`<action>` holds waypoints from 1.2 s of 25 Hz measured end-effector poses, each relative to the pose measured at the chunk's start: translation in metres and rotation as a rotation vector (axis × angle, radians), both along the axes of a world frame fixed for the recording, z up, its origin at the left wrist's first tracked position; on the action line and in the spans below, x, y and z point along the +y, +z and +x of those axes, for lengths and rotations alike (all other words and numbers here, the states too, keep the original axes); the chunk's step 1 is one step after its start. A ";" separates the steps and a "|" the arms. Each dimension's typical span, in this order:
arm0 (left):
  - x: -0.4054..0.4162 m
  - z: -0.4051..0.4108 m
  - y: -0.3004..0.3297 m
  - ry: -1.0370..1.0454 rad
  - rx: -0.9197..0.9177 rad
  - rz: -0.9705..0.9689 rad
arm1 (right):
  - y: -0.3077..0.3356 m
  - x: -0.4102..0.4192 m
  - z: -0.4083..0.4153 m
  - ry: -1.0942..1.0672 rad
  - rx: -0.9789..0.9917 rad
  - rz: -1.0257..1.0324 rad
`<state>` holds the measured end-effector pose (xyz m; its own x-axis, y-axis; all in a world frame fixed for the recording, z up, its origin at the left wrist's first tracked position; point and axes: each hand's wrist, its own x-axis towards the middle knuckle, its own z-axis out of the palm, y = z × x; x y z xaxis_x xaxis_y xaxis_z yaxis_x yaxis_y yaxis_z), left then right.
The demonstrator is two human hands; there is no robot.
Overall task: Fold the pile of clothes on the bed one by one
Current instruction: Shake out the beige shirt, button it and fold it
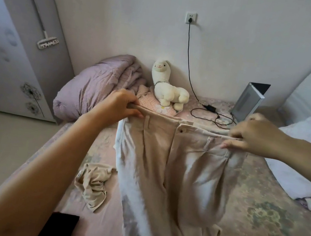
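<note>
Pants (172, 172) hang mid-frame above the bed (261, 199), each waist end pinched by the left hand (119, 107) and right hand (251, 134). Folding is just starting; next, lay them flat.

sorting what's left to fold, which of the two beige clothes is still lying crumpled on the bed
The small beige garment left of the trousers. It lies bunched on the sheet, untouched, while the beige trousers hang from both hands.
</note>
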<state>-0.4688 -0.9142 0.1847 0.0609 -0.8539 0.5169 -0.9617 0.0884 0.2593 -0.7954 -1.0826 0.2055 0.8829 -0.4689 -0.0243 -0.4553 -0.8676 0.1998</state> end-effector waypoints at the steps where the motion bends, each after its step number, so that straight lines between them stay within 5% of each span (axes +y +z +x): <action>1: 0.001 0.004 0.008 -0.004 -0.023 -0.022 | 0.007 -0.003 -0.005 0.016 -0.079 0.051; 8: -0.006 0.022 0.071 0.163 -0.253 0.116 | 0.052 -0.020 -0.016 -0.096 -0.343 0.024; 14: -0.030 0.000 0.121 0.221 -0.560 0.532 | 0.102 -0.024 0.002 -0.261 -0.199 -0.236; 19: -0.040 -0.008 0.166 0.330 -0.628 0.531 | 0.154 -0.028 0.004 -0.431 -0.112 -0.167; 24: -0.037 -0.020 0.216 0.498 -0.621 0.418 | 0.206 -0.026 -0.006 -0.434 -0.388 0.029; 30: -0.029 -0.031 0.260 0.599 -0.791 0.255 | 0.226 -0.031 -0.002 -0.486 -1.094 0.273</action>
<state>-0.4996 -0.9431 0.4451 0.2338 -0.8855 0.4016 -0.7335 -0.4318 -0.5249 -0.7976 -1.1138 0.4312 0.2343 -0.8507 0.4706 -0.5565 -0.5142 -0.6526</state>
